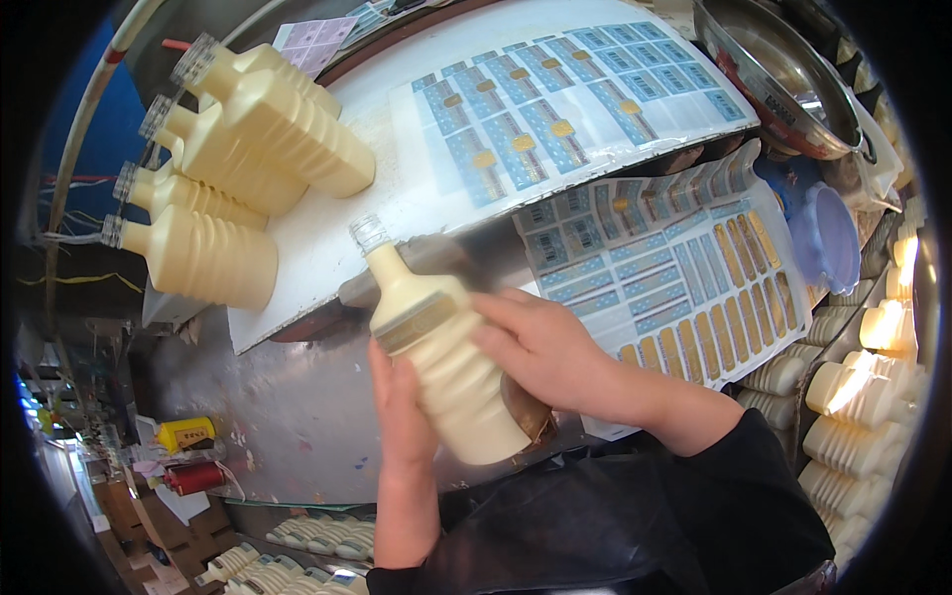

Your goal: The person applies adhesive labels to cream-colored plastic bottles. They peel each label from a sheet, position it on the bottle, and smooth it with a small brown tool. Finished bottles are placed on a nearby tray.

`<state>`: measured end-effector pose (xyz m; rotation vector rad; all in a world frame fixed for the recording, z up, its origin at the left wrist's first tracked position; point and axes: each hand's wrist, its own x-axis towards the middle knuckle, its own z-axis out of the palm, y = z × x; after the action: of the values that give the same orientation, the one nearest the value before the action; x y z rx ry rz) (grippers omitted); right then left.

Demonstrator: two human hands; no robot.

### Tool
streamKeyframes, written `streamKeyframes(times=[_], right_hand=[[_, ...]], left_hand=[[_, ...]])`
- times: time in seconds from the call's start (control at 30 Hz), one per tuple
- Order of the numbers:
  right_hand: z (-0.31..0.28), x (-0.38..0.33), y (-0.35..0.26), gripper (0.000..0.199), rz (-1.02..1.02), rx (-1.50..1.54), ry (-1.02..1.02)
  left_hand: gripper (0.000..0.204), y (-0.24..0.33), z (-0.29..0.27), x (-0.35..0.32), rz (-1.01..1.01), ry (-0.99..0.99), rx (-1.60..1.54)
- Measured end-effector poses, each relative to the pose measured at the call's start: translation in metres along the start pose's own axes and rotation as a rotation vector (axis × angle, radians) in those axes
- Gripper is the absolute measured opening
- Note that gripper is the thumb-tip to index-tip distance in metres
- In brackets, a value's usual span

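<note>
A cream plastic bottle [461, 397] with a ribbed body and a clear threaded neck is tilted in front of me, its neck pointing up and to the left. My left hand [402, 412] holds it from the left side, thumb against the ribs. From the right, my right hand [540, 342] has its fingers closed on the bottle's shoulder, at the end of a grey-gold label strip [415, 319] that runs across it. The right fingertips are slightly blurred. Just below the right hand, a brown rounded object [526, 409] is partly hidden behind the bottle.
Several more cream bottles [297, 129] lean at the left end of the white table [392, 119]. Blue and gold label sheets [540, 109] cover its right part; another sheet [684, 288] hangs nearer me. A metal basin [783, 69], a blue tub [828, 238] and stacked bottles [853, 436] are on the right.
</note>
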<state>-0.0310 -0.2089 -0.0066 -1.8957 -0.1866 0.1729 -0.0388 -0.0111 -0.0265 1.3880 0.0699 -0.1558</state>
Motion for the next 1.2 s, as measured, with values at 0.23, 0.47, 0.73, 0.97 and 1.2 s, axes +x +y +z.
streamKeyframes(times=[0.23,0.47,0.73,0.97,1.2], right_hand=[[0.002,-0.008,-0.013,0.047,-0.037,-0.086,0.053],[-0.007,-0.004,-0.017,0.049,0.066,0.021,0.048],[-0.009,0.021,-0.001,0.049,0.085,0.247,-0.025],[-0.007,0.030,-0.024,0.048,0.044,-0.098,0.008],[0.001,0.036,-0.023,0.046,0.131,-0.068,0.038]], left_hand=[[0.058,-0.015,-0.011,0.004,-0.038,-0.065,-0.197],[0.058,-0.010,-0.004,0.003,0.020,-0.115,-0.143],[0.063,0.007,0.003,-0.003,0.086,0.086,0.200],[0.077,0.035,0.007,-0.009,0.013,0.193,0.505],[0.060,0.024,-0.011,0.011,0.179,0.200,0.486]])
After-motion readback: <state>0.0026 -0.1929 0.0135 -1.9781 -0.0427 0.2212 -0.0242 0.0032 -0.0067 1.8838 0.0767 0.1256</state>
